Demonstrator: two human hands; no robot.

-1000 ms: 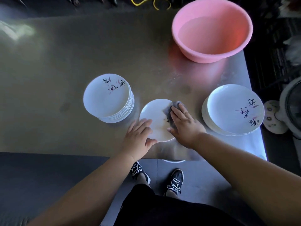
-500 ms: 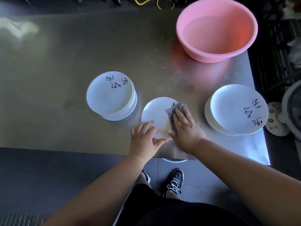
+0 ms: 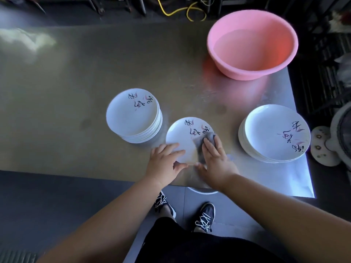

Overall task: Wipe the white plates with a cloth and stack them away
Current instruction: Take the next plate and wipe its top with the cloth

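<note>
The round white plate with black writing [image 3: 187, 137] lies flat just ahead of both hands, the left hand [image 3: 165, 162] flat on its near edge, the right hand [image 3: 216, 160] pressing a small grey cloth [image 3: 208, 138] on its right side with flat fingers.

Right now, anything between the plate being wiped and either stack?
Nothing visible. The plate lies between the left stack and right stack, with only bare table in both gaps. Left hand rests on its rim; right hand presses the cloth on it.
</note>
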